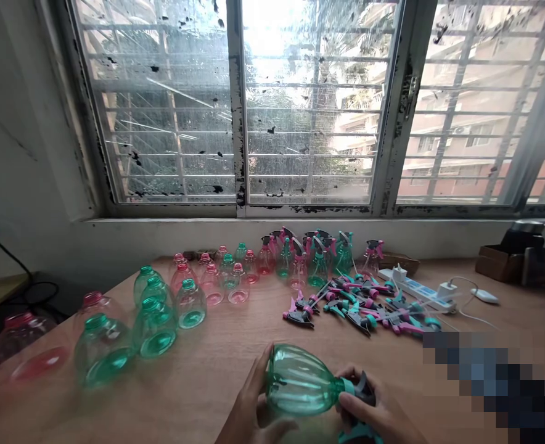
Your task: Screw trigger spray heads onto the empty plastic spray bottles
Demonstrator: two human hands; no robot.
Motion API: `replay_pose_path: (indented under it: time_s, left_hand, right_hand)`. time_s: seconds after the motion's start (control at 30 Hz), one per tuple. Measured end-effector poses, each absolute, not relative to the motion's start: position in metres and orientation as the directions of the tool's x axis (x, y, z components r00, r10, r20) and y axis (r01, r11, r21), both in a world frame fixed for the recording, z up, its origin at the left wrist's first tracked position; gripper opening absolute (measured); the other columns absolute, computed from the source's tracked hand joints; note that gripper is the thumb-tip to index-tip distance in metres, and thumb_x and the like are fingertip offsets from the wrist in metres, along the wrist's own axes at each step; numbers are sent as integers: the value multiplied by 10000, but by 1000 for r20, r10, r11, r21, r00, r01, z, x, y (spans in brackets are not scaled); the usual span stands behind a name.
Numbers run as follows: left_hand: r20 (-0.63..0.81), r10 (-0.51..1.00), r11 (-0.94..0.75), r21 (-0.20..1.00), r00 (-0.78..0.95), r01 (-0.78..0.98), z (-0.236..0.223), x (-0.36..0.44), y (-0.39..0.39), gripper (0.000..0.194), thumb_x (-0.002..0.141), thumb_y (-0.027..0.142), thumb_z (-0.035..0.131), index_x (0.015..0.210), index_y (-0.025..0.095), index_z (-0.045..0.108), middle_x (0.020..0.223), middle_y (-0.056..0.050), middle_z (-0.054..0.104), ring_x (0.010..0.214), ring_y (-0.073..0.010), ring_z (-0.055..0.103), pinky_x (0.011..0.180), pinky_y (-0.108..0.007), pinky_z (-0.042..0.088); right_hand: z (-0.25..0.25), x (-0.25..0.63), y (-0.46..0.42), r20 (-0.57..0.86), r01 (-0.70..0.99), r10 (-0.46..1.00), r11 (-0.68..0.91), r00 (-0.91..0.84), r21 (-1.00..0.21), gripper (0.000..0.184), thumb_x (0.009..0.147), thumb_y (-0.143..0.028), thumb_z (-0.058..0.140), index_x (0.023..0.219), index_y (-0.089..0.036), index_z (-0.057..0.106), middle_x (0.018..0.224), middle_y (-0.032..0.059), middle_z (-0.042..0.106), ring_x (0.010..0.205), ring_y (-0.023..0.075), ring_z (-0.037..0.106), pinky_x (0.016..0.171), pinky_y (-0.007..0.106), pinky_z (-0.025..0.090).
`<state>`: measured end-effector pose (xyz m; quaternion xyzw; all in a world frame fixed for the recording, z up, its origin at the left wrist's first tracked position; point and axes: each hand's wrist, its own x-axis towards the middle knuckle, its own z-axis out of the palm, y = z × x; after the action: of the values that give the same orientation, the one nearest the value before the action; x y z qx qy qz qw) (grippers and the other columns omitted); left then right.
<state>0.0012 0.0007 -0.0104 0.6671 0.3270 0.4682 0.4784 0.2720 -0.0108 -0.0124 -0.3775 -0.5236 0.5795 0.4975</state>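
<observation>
A clear green spray bottle (300,381) lies on its side in the air above the table's near edge, its neck pointing right. My left hand (256,404) is wrapped round its base end. At the neck, my right hand (365,404) grips the black and teal spray head (364,388), which sits against the bottle's mouth; whether it is screwed tight I cannot tell. Beyond my hands lies a pile of loose pink, teal and black spray heads (360,302). To the left stand several open green bottles (156,330) and pink bottles (212,285) without heads.
Bottles with spray heads fitted (319,262) stand at the back by the wall. A power strip (418,290) with plugs and a white cable, a white mouse-like object (484,296) and a brown box (499,262) are at the right. A blurred-out patch covers the lower right.
</observation>
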Motion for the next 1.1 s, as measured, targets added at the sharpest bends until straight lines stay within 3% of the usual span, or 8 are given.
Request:
replay_pose_path:
  time_s: [0.13, 0.27, 0.47, 0.57, 0.67, 0.87, 1.0, 1.1]
  left_hand:
    - [317, 880, -333, 943, 353, -15, -7, 1, 0, 944, 778, 382, 849, 1577, 305, 353, 1624, -117, 398, 1448, -391, 448, 1106, -408, 512]
    - [321, 873, -350, 937, 367, 14, -8, -1, 2, 941, 774, 444, 854, 1566, 369, 352, 1636, -97, 373, 1397, -386, 505, 1060, -403, 543]
    - [335, 851, -404, 910, 405, 96, -10, -4, 1, 898, 871, 472, 748, 1605, 366, 243, 1678, -87, 316, 1489, -386, 383, 1105, -414, 501]
    - [350, 842, -446, 880, 410, 165, -11, -5, 0, 1026, 816, 454, 800, 1626, 309, 187, 1693, -99, 288, 1532, -396, 299, 1214, -471, 374]
    - [338, 865, -436, 872, 370, 223, -11, -5, 1, 1002, 814, 445, 802, 1620, 246, 240, 1679, -127, 321, 1552, -400, 250, 1285, -514, 212]
    - [289, 883, -371, 913, 370, 172, -7, -3, 2, 953, 814, 390, 800, 1602, 307, 270, 1648, -112, 363, 1468, -401, 407, 1129, -446, 488]
    - [296, 881, -369, 918, 370, 144, -7, -2, 1, 914, 853, 422, 766, 1602, 315, 254, 1657, -103, 346, 1441, -374, 456, 1109, -400, 503]
    - [275, 879, -332, 939, 389, 87, -6, -1, -1, 1019, 829, 474, 793, 1621, 281, 181, 1632, -129, 404, 1419, -368, 500, 1144, -416, 474]
  right_hand:
    - [-11, 272, -11, 75, -150, 973, 42, -218, -988, 465, 752, -565, 841, 939, -179, 661, 621, 8, 734, 543, 183, 660, 546, 265, 481]
    - [-8, 271, -11, 84, -156, 973, 51, -216, -987, 459, 757, -566, 835, 937, -182, 658, 600, -2, 722, 527, 168, 644, 525, 250, 476]
    - [-10, 273, -10, 85, -160, 968, 47, -238, -986, 469, 758, -543, 842, 966, -174, 640, 589, -10, 715, 520, 161, 639, 519, 244, 473]
    - [-10, 274, -10, 79, -130, 966, 48, -248, -990, 461, 763, -534, 841, 966, -170, 643, 594, -3, 720, 540, 173, 653, 533, 254, 483]
    - [-9, 275, -11, 87, -127, 962, 55, -259, -990, 442, 777, -523, 834, 960, -170, 640, 597, -3, 722, 551, 168, 653, 560, 260, 492]
    - [-3, 275, -13, 77, -126, 965, 46, -251, -991, 406, 784, -486, 833, 962, -170, 651, 615, -9, 717, 585, 170, 656, 572, 264, 495]
    - [-1, 275, -14, 83, -135, 962, 49, -259, -990, 405, 772, -467, 846, 961, -168, 649, 629, -14, 711, 589, 167, 653, 580, 266, 504]
    - [-1, 274, -15, 82, -151, 962, 43, -262, -988, 402, 772, -460, 848, 958, -164, 650, 632, -15, 707, 593, 165, 652, 595, 269, 507]
